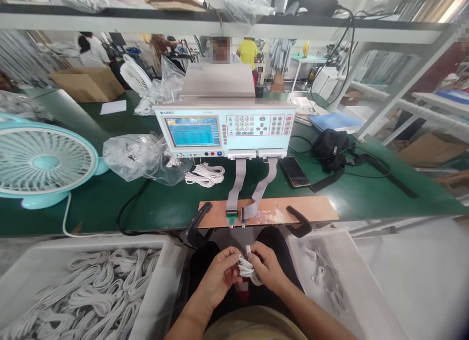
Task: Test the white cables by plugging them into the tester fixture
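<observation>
A coiled white cable [246,267] is held between my two hands, above my lap and just in front of the bench edge. My left hand [224,267] pinches one side of the coil with thumb and fingers. My right hand [266,265] is closed around the other side, and a white connector [248,250] sticks up by its thumb. Just beyond, a wooden board [311,207] carries a small green circuit board [231,218] and a second connector [243,222]. Grey ribbon cables [240,179] run from these to a white tester [258,125] with a lit screen.
To the left stands a bin [166,262] full of coiled cables; another bin [351,262] with fewer is on the right. Black clamps [200,227] overhang the bench edge. A fan [46,161], bagged cables [135,157], a phone [295,172] and a black pouch [330,148] occupy the bench.
</observation>
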`<state>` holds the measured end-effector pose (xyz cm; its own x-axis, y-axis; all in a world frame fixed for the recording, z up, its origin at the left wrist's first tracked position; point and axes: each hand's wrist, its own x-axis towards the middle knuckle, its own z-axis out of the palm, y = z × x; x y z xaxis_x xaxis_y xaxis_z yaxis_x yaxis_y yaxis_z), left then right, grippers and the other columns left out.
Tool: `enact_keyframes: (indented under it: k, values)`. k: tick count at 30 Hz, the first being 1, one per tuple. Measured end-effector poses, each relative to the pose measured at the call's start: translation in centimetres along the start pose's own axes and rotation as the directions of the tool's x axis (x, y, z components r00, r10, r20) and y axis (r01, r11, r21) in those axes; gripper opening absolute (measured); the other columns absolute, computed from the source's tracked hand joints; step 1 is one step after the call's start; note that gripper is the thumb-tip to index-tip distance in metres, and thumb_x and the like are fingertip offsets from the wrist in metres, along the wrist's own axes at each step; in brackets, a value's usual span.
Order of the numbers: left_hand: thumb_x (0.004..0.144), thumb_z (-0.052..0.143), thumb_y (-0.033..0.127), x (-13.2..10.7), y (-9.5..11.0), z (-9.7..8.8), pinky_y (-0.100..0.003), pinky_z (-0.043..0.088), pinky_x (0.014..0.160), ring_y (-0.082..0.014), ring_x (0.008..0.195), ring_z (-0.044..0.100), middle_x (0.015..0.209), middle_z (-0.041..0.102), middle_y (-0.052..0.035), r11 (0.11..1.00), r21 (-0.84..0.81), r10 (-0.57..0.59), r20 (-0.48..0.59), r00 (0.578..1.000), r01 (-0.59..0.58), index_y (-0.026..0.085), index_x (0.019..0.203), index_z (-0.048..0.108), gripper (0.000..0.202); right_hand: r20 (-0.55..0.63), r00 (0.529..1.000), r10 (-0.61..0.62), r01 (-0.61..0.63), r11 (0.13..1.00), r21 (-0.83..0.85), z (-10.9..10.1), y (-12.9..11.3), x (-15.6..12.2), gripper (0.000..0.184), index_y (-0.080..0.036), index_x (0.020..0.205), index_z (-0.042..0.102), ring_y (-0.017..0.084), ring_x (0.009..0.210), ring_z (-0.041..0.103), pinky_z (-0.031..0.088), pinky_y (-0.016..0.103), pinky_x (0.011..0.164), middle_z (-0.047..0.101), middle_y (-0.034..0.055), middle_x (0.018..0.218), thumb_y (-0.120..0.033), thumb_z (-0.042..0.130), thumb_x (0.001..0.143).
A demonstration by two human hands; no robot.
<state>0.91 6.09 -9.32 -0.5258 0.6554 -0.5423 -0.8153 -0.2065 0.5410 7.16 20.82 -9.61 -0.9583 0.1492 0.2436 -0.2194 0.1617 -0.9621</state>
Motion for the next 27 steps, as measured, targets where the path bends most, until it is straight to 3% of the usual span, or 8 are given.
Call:
enact_keyframes:
  k: [4, 8, 12, 15, 18, 21, 24, 27]
  values:
    - [0.072, 0.069, 0.023, 0.7, 1.4, 0.3, -0.02, 0.047, 0.048, -0.0038, 0.049, 0.041, 0.064, 0.044, 0.0018, 0.996, -0.092, -0.023, -0.031, 0.999, 0.02, 0.012, 0.087, 0.043, 0.032, -0.07, 0.995, 0.076, -0.06, 0.977, 0.205, 0.8, 1.1, 2.2, 0.027, -0.014, 0.079, 0.055, 0.02, 0.062, 0.042, 0.034, 0.025, 0.056, 0.048, 0.0021, 0.071, -0.037, 0.054, 0.092]
    - [0.07, 0.071, 0.025, 1.4, 1.9, 0.7, -0.019, 0.045, 0.046, -0.0041, 0.048, 0.041, 0.06, 0.041, 0.0033, 0.991, -0.132, 0.007, -0.115, 0.993, -0.023, 0.013, 0.091, 0.045, 0.035, -0.129, 0.985, 0.118, -0.085, 0.967, 0.238, 1.3, 1.9, 3.4, 0.033, -0.013, 0.076, 0.058, 0.019, 0.057, 0.042, 0.034, 0.023, 0.052, 0.048, 0.0019, 0.066, -0.042, 0.058, 0.091]
    - [0.063, 0.075, 0.027, 2.2, 1.6, 1.1, -0.017, 0.041, 0.043, -0.0038, 0.045, 0.038, 0.059, 0.043, 0.0036, 0.982, -0.146, 0.087, -0.224, 0.971, -0.122, 0.011, 0.095, 0.049, 0.044, -0.164, 0.978, 0.13, -0.086, 0.964, 0.251, 1.7, 2.4, 3.6, 0.036, -0.012, 0.077, 0.059, 0.019, 0.058, 0.042, 0.035, 0.023, 0.052, 0.049, 0.003, 0.067, -0.044, 0.06, 0.092]
    - [0.061, 0.076, 0.033, 2.6, 1.3, 1.1, -0.019, 0.039, 0.043, -0.0057, 0.047, 0.039, 0.056, 0.043, 0.0028, 0.975, -0.034, 0.204, -0.242, 0.949, -0.218, 0.009, 0.095, 0.052, 0.048, -0.16, 0.979, 0.125, -0.081, 0.963, 0.257, 1.7, 2.3, 3.6, 0.035, -0.012, 0.081, 0.06, 0.02, 0.06, 0.044, 0.037, 0.023, 0.054, 0.05, 0.004, 0.069, -0.044, 0.06, 0.093]
    - [0.063, 0.074, 0.037, 2.7, 1.4, 0.6, -0.021, 0.039, 0.042, -0.0085, 0.05, 0.041, 0.058, 0.046, -0.0001, 0.944, 0.172, 0.314, -0.205, 0.927, -0.282, 0.006, 0.097, 0.054, 0.05, -0.152, 0.98, 0.131, -0.085, 0.958, 0.274, 1.6, 1.8, 3.7, 0.034, -0.011, 0.082, 0.061, 0.02, 0.059, 0.043, 0.037, 0.023, 0.053, 0.05, 0.0047, 0.07, -0.044, 0.06, 0.093]
    - [0.069, 0.067, 0.042, 2.6, 2.1, -0.1, -0.025, 0.042, 0.044, -0.0115, 0.052, 0.045, 0.063, 0.05, -0.0034, 0.869, 0.412, 0.35, -0.115, 0.93, -0.276, 0.006, 0.098, 0.056, 0.048, -0.147, 0.974, 0.171, -0.114, 0.935, 0.337, 1.6, 1.3, 3.7, 0.036, -0.011, 0.078, 0.06, 0.019, 0.055, 0.041, 0.035, 0.022, 0.05, 0.048, 0.004, 0.066, -0.045, 0.065, 0.09]
    - [0.079, 0.054, 0.044, 2.3, 3.3, -0.6, -0.025, 0.043, 0.049, -0.0134, 0.054, 0.048, 0.063, 0.05, -0.0049, 0.698, 0.65, 0.338, 0.069, 0.939, -0.3, 0.008, 0.088, 0.057, 0.038, -0.114, 0.946, 0.305, -0.211, 0.841, 0.498, 1.8, 1.0, 3.9, 0.041, -0.012, 0.073, 0.058, 0.018, 0.051, 0.039, 0.033, 0.021, 0.047, 0.048, 0.0042, 0.063, -0.048, 0.074, 0.082]
    - [0.084, 0.044, 0.039, 2.2, 4.5, -0.7, -0.022, 0.042, 0.05, -0.0123, 0.058, 0.047, 0.067, 0.048, -0.0055, 0.518, 0.766, 0.361, 0.207, 0.909, -0.38, 0.01, 0.071, 0.052, 0.033, -0.116, 0.914, 0.389, -0.257, 0.776, 0.577, 2.1, 0.8, 4.2, 0.044, -0.012, 0.069, 0.056, 0.017, 0.049, 0.037, 0.031, 0.021, 0.046, 0.047, 0.0047, 0.061, -0.049, 0.08, 0.075]
